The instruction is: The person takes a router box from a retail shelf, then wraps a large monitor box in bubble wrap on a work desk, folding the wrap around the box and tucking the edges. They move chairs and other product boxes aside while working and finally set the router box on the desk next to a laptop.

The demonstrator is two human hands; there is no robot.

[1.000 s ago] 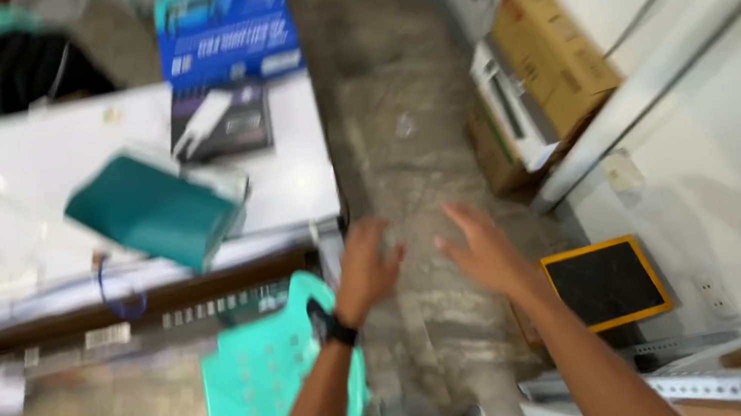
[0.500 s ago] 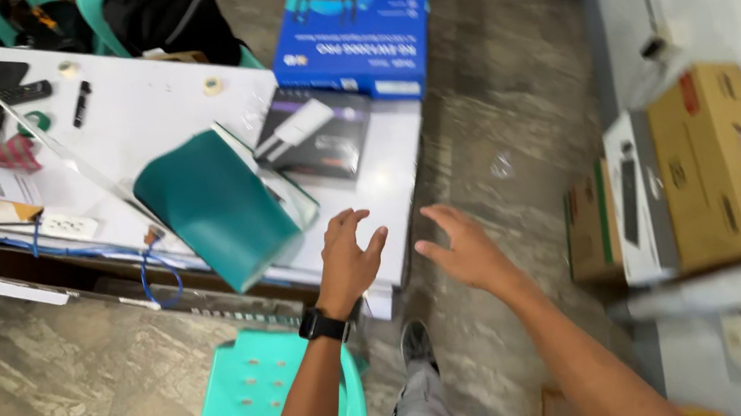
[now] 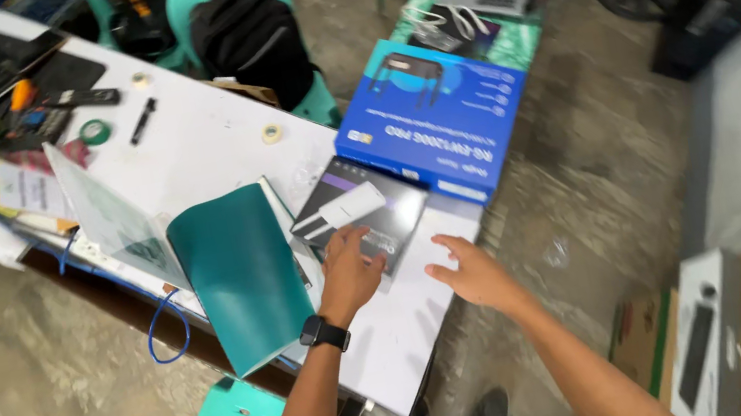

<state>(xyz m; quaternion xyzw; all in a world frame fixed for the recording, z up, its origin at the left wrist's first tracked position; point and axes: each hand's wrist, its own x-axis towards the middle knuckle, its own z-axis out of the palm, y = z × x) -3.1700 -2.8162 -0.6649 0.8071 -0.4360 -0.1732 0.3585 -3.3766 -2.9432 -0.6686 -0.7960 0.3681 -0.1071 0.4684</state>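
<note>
On the white worktop (image 3: 209,155), the flat dark rectangular box with a white device pictured on it (image 3: 362,215) lies slantwise. The left hand (image 3: 349,268), open and empty, touches its near edge. The right hand (image 3: 466,272), open too, hovers just right of it, farther off.

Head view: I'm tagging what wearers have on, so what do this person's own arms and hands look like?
Both forearms are bare, with no sleeves in view and no gloves. The left hand has a black smartwatch with a dark band on its wrist. The right hand shows no watch, band or ring.
</note>
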